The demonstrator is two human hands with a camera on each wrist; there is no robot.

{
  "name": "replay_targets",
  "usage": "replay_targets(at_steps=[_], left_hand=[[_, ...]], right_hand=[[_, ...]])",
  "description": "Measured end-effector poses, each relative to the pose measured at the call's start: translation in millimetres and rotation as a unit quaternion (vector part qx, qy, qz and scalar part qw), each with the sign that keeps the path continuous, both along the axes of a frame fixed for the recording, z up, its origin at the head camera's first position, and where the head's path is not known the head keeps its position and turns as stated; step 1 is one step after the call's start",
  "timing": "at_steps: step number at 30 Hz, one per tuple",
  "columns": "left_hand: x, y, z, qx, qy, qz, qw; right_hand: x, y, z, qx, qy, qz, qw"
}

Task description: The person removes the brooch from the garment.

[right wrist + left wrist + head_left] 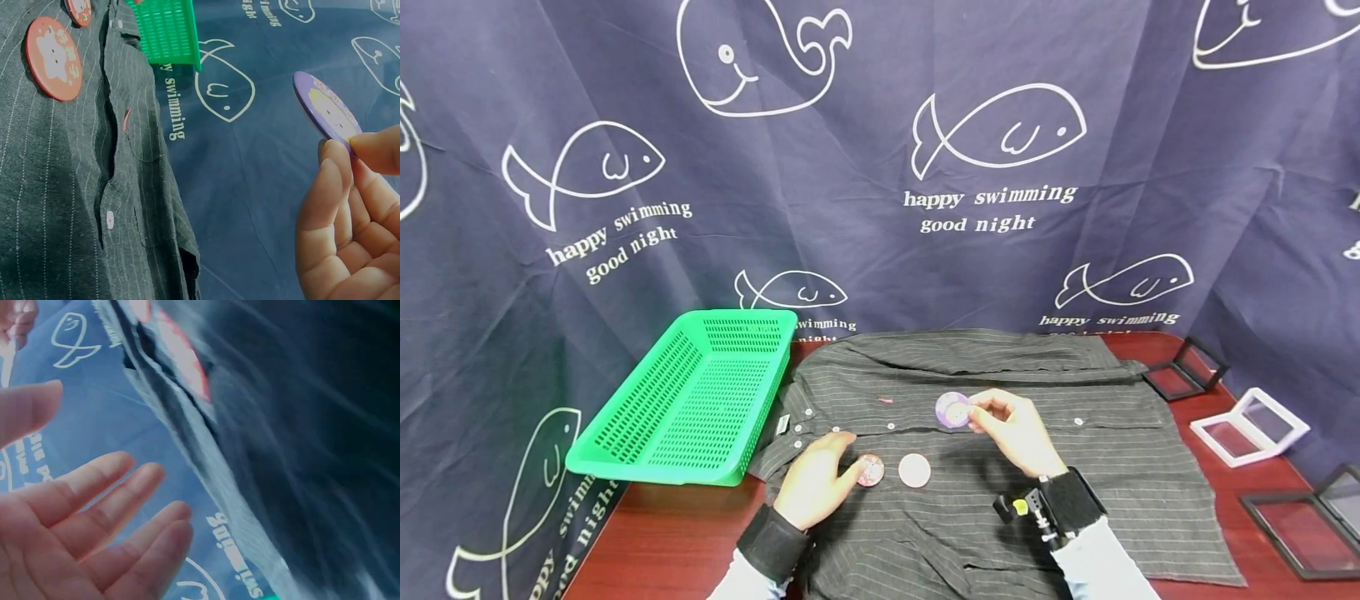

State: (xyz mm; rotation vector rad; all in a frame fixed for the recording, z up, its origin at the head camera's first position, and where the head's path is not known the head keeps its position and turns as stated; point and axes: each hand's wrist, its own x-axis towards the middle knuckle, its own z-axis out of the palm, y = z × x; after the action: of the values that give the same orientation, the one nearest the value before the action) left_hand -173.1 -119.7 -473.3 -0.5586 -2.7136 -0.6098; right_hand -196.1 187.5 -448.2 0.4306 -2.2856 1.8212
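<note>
**Pinning badges on a striped shirt**

Pinched between thumb and fingertips of the right hand [1011, 429] is a purple badge [953, 409], which is held just above the chest of a dark striped shirt [1075, 467]. In the right wrist view the same purple badge [326, 111] is seen edge-on against the whale-print curtain [269, 156]. The shirt is spread flat on a red-brown tabletop [677, 533]. The left hand [816, 483] is laid on the shirt with its fingers relaxed and nothing gripped; a pink badge [870, 470] is touched by its fingertips. Just beside that badge a pale pink badge [914, 470] is set on the cloth. A green basket [692, 400] is placed left of the shirt, near its collar. Several framed cases [1247, 425] are seen at the right edge of the tabletop.
</note>
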Motion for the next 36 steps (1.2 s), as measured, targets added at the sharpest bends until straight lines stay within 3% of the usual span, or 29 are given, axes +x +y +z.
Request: replay_targets(at_steps=[3, 8, 20, 27, 36], left_hand=[[-2.0, 10, 4.5, 0.029, 0.001, -0.010, 0.9995], [-6.3, 25, 13.6, 0.088, -0.026, -0.035, 0.9952], [-14.1, 54, 35.6, 0.222, -0.096, -0.067, 0.9679], [-19.0, 66, 44.3, 0.238, -0.107, -0.074, 0.9627], [-23.7, 71, 46.9, 0.252, -0.133, -0.099, 0.9535]], right_hand=[[0.7, 0, 1.0, 0.000, 0.012, -0.005, 1.000], [3.2, -2, 4.6, 0.009, 0.026, -0.016, 0.999], [11.3, -8, 13.3, 0.017, 0.037, -0.029, 0.999], [13.1, -9, 14.1, 0.029, 0.045, -0.034, 0.998], [16.9, -13, 16.5, 0.037, 0.092, -0.026, 0.995]])
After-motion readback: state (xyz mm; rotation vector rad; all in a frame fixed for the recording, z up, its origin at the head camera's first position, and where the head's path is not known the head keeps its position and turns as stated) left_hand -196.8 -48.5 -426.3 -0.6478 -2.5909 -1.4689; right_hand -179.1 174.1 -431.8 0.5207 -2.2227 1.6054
